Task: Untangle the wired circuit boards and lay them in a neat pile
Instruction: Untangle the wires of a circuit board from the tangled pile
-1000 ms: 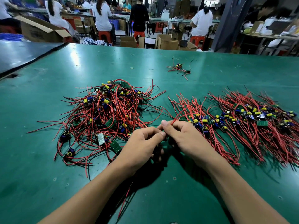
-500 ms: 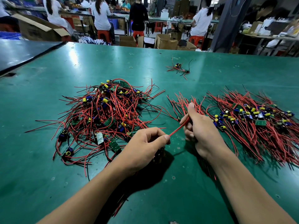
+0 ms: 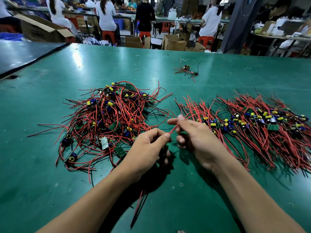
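Green table [image 3: 193, 199] lies bare between tangled heap [image 3: 107, 121] and neat pile [image 3: 262, 125].

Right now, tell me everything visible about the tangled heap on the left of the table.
The tangled heap is a loose mound of small green circuit boards with yellow and blue cylindrical parts, each trailing thin red and black wires. The wires cross and loop in all directions, and some stray ends splay out flat over the green table. It lies left of centre, apart from the neater pile on the right. The left hand rests against its near edge; the right hand does not touch it.
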Available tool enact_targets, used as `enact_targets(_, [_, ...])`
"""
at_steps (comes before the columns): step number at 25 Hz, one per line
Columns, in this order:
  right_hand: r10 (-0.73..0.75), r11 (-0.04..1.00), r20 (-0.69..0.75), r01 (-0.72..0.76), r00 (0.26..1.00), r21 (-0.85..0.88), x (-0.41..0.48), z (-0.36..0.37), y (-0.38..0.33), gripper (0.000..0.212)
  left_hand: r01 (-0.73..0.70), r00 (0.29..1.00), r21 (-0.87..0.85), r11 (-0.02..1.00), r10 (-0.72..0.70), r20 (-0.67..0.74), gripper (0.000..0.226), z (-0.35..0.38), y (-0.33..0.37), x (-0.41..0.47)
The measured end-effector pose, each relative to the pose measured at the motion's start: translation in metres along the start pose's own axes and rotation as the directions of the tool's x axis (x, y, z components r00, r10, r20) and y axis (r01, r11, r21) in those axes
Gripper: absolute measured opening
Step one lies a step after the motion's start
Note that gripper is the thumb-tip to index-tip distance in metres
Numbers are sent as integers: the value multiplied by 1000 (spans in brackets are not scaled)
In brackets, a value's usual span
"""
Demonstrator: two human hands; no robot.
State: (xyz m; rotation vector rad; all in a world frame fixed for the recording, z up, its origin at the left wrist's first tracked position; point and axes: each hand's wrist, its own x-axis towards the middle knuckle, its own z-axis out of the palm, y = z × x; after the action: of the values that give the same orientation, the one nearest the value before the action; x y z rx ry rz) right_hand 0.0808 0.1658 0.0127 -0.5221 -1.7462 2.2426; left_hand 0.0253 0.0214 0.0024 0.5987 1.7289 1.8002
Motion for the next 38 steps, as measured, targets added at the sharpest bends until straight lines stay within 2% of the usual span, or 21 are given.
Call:
enact_targets(3, [41,993,69,-33,997,-114,-3,3,8,28,4,1000,-44,999,-4,18,21,-1,0,-1])
enact_targets(11, [-75,997,-202,68,977,-42,5,-15,-2,28,-70,995,83,994,64,77,19,-2,0,-2])
enact_targets(14, [-49,997,-260,65,964,53,5,-16,-9,35,-98,989,123,988,83,120,19,-2,1,-4])
enact_targets(19, [133,973,-168,-97,977,208,2,-16,-18,52,-120,983,166,979,93,158,19,-1,0,-5])
enact_targets(23, [169,967,-155,-133,973,220,1,-13,-16,48,-103,987,157,982,82,135,19,-1,0,-5])
enact_targets(25, [128,977,-198,-89,972,193,2,-12,-16,46,-73,994,122,990,62,94,19,-2,-1,-5])
enact_targets(27, [83,987,-235,-47,968,156,2,-14,-15,54,-38,998,71,997,33,61,20,-2,-2,-3])
enact_targets(31, [45,995,-245,-21,968,100,3,-13,-13,60,15,999,-11,1000,-14,32,18,-2,0,-2])
enact_targets(35, [26,999,-243,-16,970,45,2,-9,-11,64,58,998,-190,980,-62,-17,17,-2,3,2])
enact_targets(38, [23,999,-242,-15,970,35,2,-10,-10,69,73,996,-295,953,-84,-26,28,-4,6,5])
